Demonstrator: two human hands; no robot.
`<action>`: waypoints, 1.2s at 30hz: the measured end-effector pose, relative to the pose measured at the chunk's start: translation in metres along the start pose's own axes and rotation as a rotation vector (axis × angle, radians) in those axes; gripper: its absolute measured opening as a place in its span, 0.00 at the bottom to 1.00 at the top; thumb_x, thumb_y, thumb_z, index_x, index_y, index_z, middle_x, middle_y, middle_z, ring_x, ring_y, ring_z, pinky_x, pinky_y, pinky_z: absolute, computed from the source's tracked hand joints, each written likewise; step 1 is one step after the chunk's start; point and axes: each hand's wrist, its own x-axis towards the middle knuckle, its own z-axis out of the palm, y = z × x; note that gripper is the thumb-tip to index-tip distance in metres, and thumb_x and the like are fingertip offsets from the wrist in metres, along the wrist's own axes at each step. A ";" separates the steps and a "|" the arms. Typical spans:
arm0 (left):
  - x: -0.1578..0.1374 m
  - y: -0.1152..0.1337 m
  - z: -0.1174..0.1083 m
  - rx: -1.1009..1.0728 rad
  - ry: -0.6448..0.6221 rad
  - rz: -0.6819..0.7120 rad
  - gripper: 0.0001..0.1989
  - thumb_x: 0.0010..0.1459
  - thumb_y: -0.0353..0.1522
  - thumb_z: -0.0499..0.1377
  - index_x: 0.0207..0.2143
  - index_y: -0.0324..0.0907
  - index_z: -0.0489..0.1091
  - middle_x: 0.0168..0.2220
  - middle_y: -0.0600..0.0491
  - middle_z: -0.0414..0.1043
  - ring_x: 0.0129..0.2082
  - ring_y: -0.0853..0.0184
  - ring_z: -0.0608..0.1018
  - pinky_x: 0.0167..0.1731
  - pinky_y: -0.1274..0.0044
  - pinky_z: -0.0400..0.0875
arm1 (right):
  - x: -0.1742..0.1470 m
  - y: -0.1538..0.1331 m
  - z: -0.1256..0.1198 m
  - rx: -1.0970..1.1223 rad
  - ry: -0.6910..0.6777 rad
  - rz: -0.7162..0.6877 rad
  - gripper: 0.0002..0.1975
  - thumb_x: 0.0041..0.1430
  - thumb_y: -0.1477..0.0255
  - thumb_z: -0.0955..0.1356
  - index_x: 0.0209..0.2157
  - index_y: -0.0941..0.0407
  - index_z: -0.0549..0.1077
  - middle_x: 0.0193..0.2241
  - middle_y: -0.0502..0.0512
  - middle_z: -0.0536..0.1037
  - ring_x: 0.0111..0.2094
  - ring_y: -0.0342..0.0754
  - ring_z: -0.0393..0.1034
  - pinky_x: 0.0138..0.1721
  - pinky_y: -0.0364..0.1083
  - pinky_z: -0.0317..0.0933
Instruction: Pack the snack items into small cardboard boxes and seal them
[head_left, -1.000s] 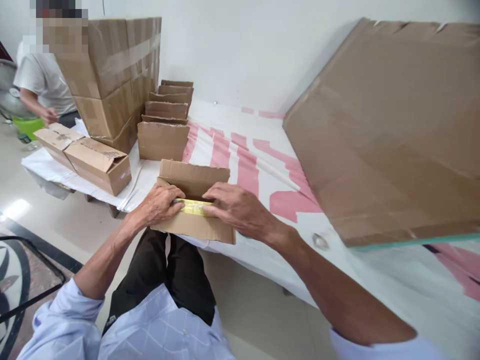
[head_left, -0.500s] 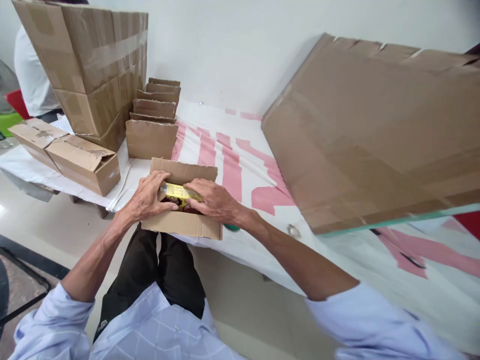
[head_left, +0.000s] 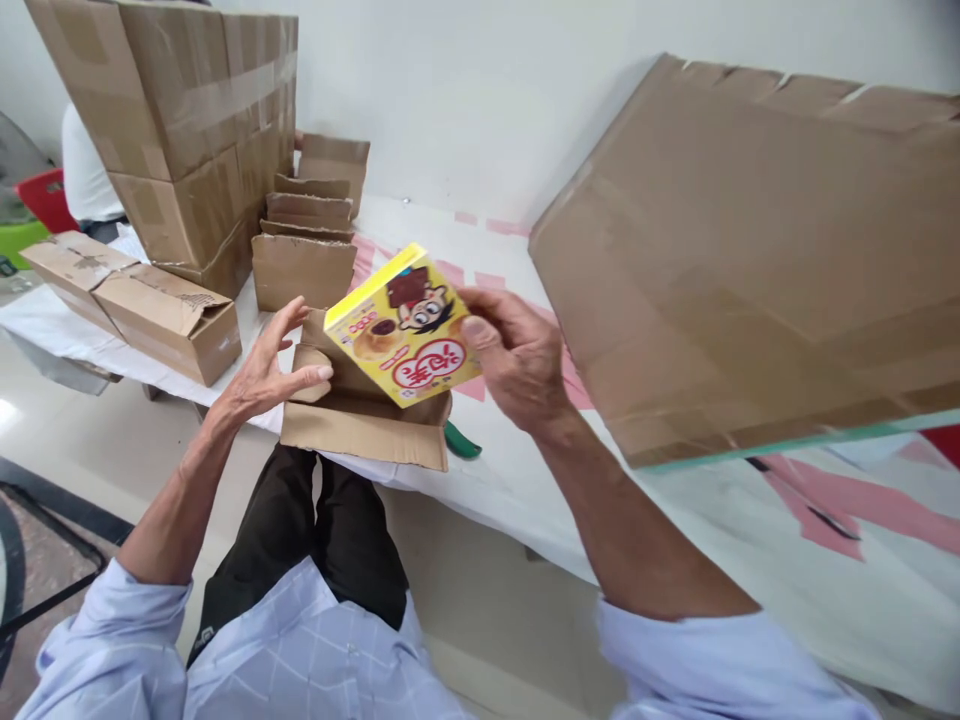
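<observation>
My right hand (head_left: 517, 360) grips a yellow snack box (head_left: 405, 325) by its right edge, thumb on the printed front. The front carries a cartoon face and red lettering, and the box is tilted in the air. Beneath it sits an open cardboard carton (head_left: 364, 435) at the table's front edge, its flaps spread; the snack box hides part of its inside. Over the carton's left end, my left hand (head_left: 266, 370) is open, fingers apart, with nothing in it.
Taped cardboard boxes (head_left: 202, 120) are stacked at the back left, beside several open cartons (head_left: 304, 270). A long carton (head_left: 142, 305) lies at the left. On the right leans a large cardboard panel (head_left: 750, 270). A green object (head_left: 462, 441) lies by the carton. Someone in white (head_left: 90, 165) is behind the stack.
The yellow snack box has come up out of the carton in my right hand, moving up and right. My left hand has let go and moved slightly left.
</observation>
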 end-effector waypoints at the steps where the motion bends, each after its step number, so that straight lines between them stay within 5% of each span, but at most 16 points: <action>1: -0.002 -0.001 -0.002 -0.019 0.009 -0.031 0.55 0.55 0.54 0.73 0.77 0.52 0.54 0.76 0.39 0.59 0.76 0.40 0.62 0.70 0.46 0.62 | -0.001 0.003 -0.003 0.001 0.037 -0.007 0.25 0.67 0.46 0.72 0.52 0.50 0.82 0.49 0.60 0.86 0.50 0.58 0.82 0.49 0.55 0.80; 6: -0.016 -0.012 0.003 -0.087 -0.036 -0.157 0.59 0.50 0.55 0.75 0.77 0.51 0.54 0.77 0.35 0.56 0.76 0.37 0.60 0.68 0.45 0.62 | -0.013 0.025 -0.010 0.030 0.125 0.045 0.23 0.66 0.48 0.73 0.51 0.50 0.82 0.47 0.56 0.86 0.48 0.55 0.83 0.48 0.54 0.80; 10: -0.020 -0.006 0.008 -0.087 -0.038 -0.130 0.45 0.58 0.55 0.70 0.72 0.52 0.64 0.74 0.39 0.63 0.72 0.39 0.68 0.65 0.48 0.68 | -0.018 0.031 -0.012 0.022 0.130 0.084 0.24 0.64 0.48 0.75 0.49 0.52 0.83 0.45 0.56 0.87 0.44 0.55 0.84 0.42 0.52 0.81; 14: -0.012 0.015 0.005 -0.084 0.044 -0.023 0.35 0.61 0.55 0.67 0.66 0.51 0.72 0.69 0.42 0.70 0.68 0.44 0.73 0.61 0.54 0.74 | -0.009 0.019 -0.006 0.054 0.093 0.108 0.27 0.61 0.44 0.76 0.48 0.52 0.83 0.43 0.56 0.87 0.41 0.55 0.84 0.40 0.52 0.81; 20: 0.008 0.044 0.011 -0.194 -0.030 0.017 0.40 0.57 0.54 0.72 0.66 0.46 0.69 0.61 0.43 0.77 0.59 0.48 0.80 0.54 0.61 0.79 | 0.016 -0.007 0.020 0.139 -0.028 0.099 0.31 0.57 0.41 0.77 0.44 0.53 0.83 0.40 0.56 0.87 0.38 0.54 0.83 0.39 0.53 0.81; 28: 0.036 0.056 0.027 -0.446 0.346 -0.073 0.34 0.55 0.53 0.74 0.56 0.43 0.73 0.54 0.45 0.82 0.53 0.51 0.84 0.50 0.65 0.80 | 0.011 -0.009 0.038 0.396 -0.014 0.162 0.35 0.60 0.40 0.74 0.59 0.46 0.70 0.59 0.57 0.81 0.58 0.58 0.79 0.55 0.58 0.79; 36: 0.061 0.036 0.031 -0.371 0.363 -0.192 0.35 0.52 0.52 0.75 0.54 0.42 0.73 0.54 0.44 0.82 0.52 0.53 0.84 0.47 0.68 0.81 | 0.023 0.008 0.062 0.529 -0.050 0.329 0.37 0.55 0.43 0.76 0.58 0.46 0.67 0.59 0.57 0.80 0.56 0.60 0.80 0.51 0.60 0.81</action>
